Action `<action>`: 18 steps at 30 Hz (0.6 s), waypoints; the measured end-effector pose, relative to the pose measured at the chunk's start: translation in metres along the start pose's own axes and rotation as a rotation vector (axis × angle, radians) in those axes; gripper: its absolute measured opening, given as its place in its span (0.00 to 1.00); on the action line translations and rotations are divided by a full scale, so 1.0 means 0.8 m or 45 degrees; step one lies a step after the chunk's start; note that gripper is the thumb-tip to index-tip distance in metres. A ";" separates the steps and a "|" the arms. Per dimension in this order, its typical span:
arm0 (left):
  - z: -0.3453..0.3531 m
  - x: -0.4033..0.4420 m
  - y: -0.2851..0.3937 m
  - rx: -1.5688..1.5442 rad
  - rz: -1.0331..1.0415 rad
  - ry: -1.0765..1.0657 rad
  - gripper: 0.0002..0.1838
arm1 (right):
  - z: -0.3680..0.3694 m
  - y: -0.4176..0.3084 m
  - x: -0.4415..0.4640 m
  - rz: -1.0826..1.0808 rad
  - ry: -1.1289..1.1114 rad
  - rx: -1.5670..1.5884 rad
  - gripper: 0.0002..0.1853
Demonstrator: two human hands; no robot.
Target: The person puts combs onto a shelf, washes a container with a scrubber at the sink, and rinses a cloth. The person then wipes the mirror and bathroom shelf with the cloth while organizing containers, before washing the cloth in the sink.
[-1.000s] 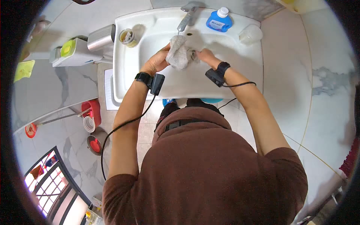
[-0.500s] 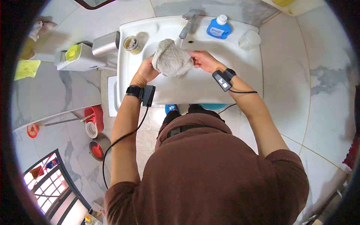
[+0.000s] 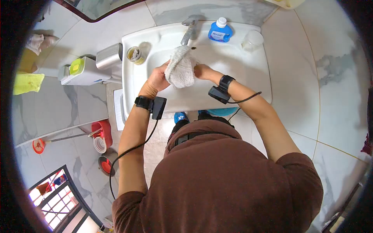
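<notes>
A crumpled light grey cloth (image 3: 181, 68) hangs between my hands above the basin of the white sink (image 3: 229, 93), just below the faucet (image 3: 187, 35). My left hand (image 3: 158, 79) grips the cloth's left side, its fingertips partly hidden behind the fabric. On the right side of the cloth, my right hand (image 3: 205, 72) is closed at its edge, the fingers curled and partly covered. Both wrists carry a black strap with a small black box and a cable.
On the sink's back edge stand a blue bottle (image 3: 220, 31) with a white cap and a translucent cup (image 3: 252, 41). A jar (image 3: 135, 55) sits at the back left. Left of the sink are a metal holder (image 3: 109, 56) and a white box (image 3: 83, 72).
The cloth has shifted right and slightly down since half a second ago and is bunched narrower. My left hand moved right with it; my right hand has turned and curled in lower.
</notes>
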State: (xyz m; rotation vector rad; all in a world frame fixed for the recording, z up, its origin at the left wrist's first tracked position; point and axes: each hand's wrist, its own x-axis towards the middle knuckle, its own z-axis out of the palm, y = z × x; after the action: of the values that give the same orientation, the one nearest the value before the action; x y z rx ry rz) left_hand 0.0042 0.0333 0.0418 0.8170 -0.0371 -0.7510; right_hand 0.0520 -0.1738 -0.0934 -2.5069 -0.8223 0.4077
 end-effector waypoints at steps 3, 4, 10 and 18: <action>-0.007 0.010 0.000 0.129 -0.109 0.043 0.28 | -0.050 -0.080 0.006 -0.223 -0.050 1.019 0.14; -0.044 0.019 -0.008 0.373 -0.025 0.074 0.27 | -0.065 -0.096 -0.001 -0.230 -0.051 1.339 0.14; -0.094 -0.004 0.007 0.164 -0.239 0.322 0.37 | -0.067 -0.002 -0.043 0.062 -0.093 1.768 0.11; -0.127 0.011 0.003 1.140 0.382 0.595 0.13 | -0.121 -0.017 -0.129 0.241 0.148 1.007 0.47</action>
State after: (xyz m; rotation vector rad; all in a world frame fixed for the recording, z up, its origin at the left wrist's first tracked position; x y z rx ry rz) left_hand 0.0433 0.0950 -0.0295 1.7797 -0.0769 -0.2122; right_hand 0.0055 -0.2603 0.0094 -1.8391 -0.2821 0.5197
